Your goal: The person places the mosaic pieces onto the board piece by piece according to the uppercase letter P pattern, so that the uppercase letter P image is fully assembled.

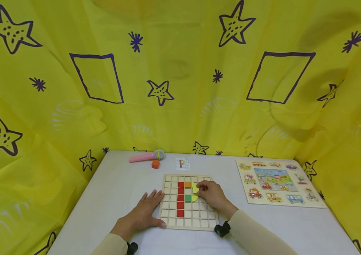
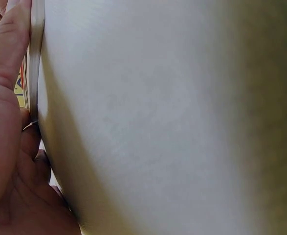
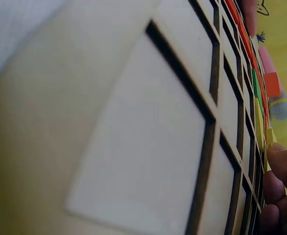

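Observation:
A wooden grid board [image 1: 188, 227] lies on the table, with a column of red square tiles [image 1: 180, 198], an orange tile [image 1: 188, 185], a green tile [image 1: 188, 198] and a rounded yellow tile [image 1: 194, 199] in its cells. Thumb and fingertips of my right hand [image 1: 213, 195] pinch a yellow tile [image 1: 195, 189] over the upper right part of the grid. My left hand [image 1: 145, 211] rests with fingers spread at the board's left edge, its thumb at the lower left corner. In the left wrist view the thumb [image 2: 6, 54] lies along the board's side.
Behind the board are a pink toy microphone [image 1: 142, 157], a red-orange cube [image 1: 155, 164] and a small card [image 1: 182, 164] printed with a coloured grid pattern. To the right lies a wooden picture puzzle [image 1: 243, 184] of vehicles. Yellow patterned cloth [image 1: 180, 124] hangs around the table.

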{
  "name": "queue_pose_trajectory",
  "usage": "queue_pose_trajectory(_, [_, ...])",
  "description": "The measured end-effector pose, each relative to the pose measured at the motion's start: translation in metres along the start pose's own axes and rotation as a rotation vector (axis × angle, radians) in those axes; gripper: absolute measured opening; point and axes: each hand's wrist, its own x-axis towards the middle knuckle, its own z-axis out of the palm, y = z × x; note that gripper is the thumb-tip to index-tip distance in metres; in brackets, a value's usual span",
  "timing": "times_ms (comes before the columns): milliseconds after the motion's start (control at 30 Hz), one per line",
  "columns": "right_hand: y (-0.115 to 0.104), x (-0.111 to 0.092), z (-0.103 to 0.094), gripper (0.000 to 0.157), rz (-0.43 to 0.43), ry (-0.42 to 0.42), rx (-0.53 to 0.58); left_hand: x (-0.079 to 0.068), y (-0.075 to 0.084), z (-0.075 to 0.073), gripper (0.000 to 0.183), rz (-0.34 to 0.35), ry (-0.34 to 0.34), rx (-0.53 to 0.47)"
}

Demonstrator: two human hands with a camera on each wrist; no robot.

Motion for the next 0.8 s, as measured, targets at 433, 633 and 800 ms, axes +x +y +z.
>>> queue_pose_trajectory(433, [0.0023, 0.0001, 0.0033, 0.016, -0.008, -0.005, -0.059, 0.0002, 0.0004, -0.0001, 0.118, -0.002, 0.004, 0.004])
queue_pose_trajectory(633, [0.0013, -0.0005, 0.0038, 0.013, 0.011, 0.002, -0.058, 0.0001, -0.0007, 0.001, 0.118, 0.007, 0.006, 0.005])
queue_pose_trajectory(800, [-0.0002, -0.0022, 0.0026, 0.013, 0.001, 0.006, -0.056, -0.0004, 0.0008, 0.0, 0.118, 0.004, 0.004, -0.005])
